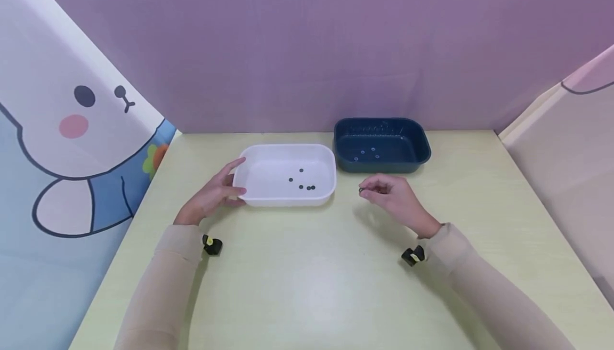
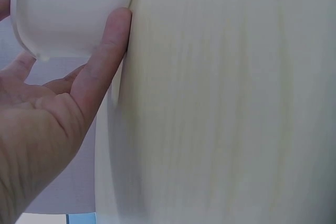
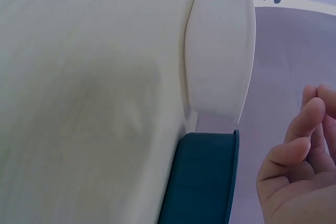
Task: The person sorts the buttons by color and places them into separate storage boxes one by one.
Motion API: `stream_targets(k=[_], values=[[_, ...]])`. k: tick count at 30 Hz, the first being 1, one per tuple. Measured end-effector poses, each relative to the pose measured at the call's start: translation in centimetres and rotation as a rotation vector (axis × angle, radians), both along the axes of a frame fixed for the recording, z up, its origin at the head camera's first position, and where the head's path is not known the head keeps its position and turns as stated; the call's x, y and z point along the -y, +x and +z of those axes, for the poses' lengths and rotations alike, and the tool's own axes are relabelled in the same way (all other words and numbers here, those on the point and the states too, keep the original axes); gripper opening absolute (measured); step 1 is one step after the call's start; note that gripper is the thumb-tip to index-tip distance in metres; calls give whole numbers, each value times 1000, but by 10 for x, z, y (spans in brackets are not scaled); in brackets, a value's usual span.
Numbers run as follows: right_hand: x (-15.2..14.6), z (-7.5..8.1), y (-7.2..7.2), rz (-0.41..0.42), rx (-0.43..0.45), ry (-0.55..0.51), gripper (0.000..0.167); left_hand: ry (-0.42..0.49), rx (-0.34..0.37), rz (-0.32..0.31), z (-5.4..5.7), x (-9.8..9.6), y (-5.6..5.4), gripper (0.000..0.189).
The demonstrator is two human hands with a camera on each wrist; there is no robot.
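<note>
A white tray lies on the table with several small dark round pieces in it. At its left end my left hand grips the rim; the left wrist view shows a finger along the tray's outer wall. In front of the dark blue tray my right hand is raised over the table. It pinches a small dark ring between thumb and fingertips. Several small ring-shaped pieces lie inside the blue tray. The right wrist view shows the right hand's curled fingers, the ring hidden.
Both trays sit side by side near the back of the pale wooden table. Behind them hangs a purple cloth, and a cartoon-printed cloth borders the left side. Each sleeve cuff carries a small black device.
</note>
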State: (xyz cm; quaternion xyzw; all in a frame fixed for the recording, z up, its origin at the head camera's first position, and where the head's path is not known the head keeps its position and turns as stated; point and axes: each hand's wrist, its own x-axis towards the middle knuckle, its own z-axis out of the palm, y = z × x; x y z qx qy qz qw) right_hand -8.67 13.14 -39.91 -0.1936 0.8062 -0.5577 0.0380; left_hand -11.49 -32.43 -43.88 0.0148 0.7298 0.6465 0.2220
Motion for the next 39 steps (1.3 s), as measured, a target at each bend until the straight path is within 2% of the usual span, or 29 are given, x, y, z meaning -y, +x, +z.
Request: stream_targets(k=[8, 25, 39], values=[[13, 2, -9, 15, -23, -14, 15, -1, -5, 6, 1, -1, 2, 88], [26, 7, -17, 33, -54, -6, 13, -2, -4, 12, 0, 0, -1, 87], [38, 10, -27, 59, -44, 5, 16, -3, 0, 14, 2, -2, 0, 86]])
